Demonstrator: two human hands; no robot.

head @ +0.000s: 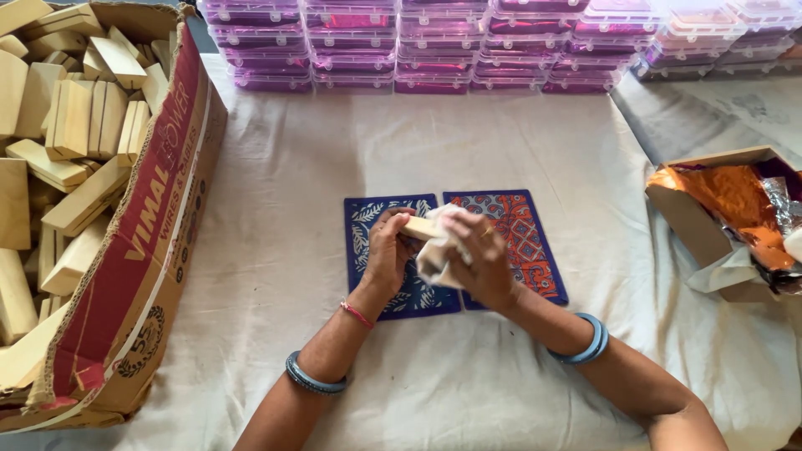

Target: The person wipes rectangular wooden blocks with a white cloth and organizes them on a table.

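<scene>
White cloth (518, 159), faintly creased, covers the whole desk. Along the top edge of the frame runs a row of stacked clear plastic boxes (434, 42) with purple contents. At the left stands a large cardboard carton (159, 276) full of pale wooden blocks (75, 125). At the right edge sits a smaller open cardboard box (697, 221) holding orange and silver foil (735, 200). In the centre lie two patterned mats side by side, a blue one (368, 217) and an orange-and-blue one (526, 234). Above them the left hand (388, 250) is closed around a wooden block (420, 227), while the right hand (484, 259) presses a white cloth rag (439, 259) against it.
</scene>
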